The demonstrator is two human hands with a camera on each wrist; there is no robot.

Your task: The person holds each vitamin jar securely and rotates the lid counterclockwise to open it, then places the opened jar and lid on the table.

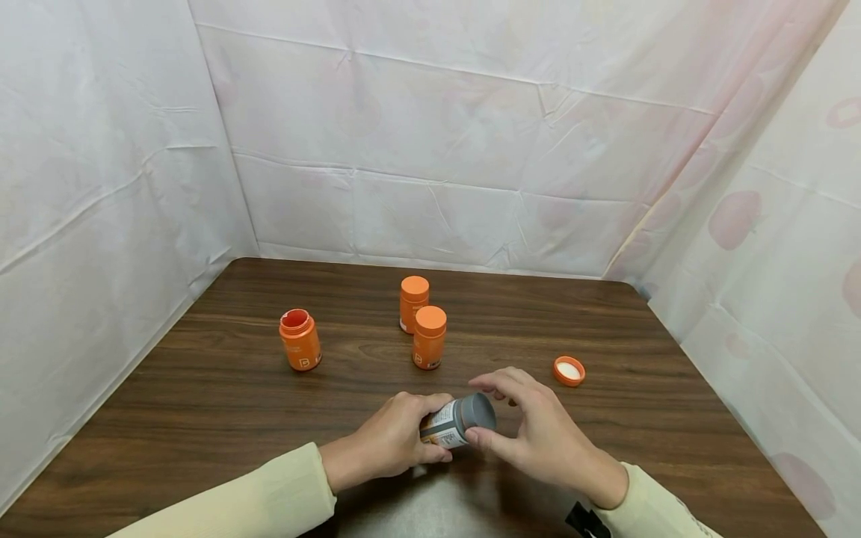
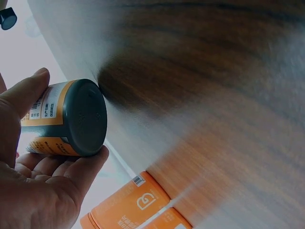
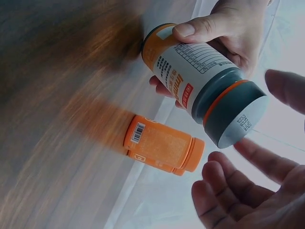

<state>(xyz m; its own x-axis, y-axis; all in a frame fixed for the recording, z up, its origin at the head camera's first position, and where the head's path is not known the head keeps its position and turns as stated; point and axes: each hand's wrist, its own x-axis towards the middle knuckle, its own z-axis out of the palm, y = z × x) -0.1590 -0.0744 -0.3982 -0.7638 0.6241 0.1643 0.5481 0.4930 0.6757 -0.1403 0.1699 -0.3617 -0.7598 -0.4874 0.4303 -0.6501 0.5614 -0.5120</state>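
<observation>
My left hand (image 1: pixel 393 437) grips a dark grey bottle (image 1: pixel 442 428) with a white and orange label by its body. The bottle lies tilted, its grey cap (image 1: pixel 479 411) pointing right toward my right hand (image 1: pixel 545 433). Around that cap the right fingers are spread and loosely bent. In the right wrist view the right thumb (image 3: pixel 287 88) stands apart from the cap, while a fingertip is at the cap's lower edge; whether it touches, I cannot tell. An orange ring shows under the cap. The left wrist view shows the bottle's dark base (image 2: pixel 86 118).
Two capped orange bottles, a nearer one (image 1: pixel 429 340) and a farther one (image 1: pixel 412 302), stand at the middle back of the brown table (image 1: pixel 363 299). An uncapped orange bottle (image 1: pixel 301 345) stands left. An orange cap (image 1: pixel 569 370) lies inside-up on the right.
</observation>
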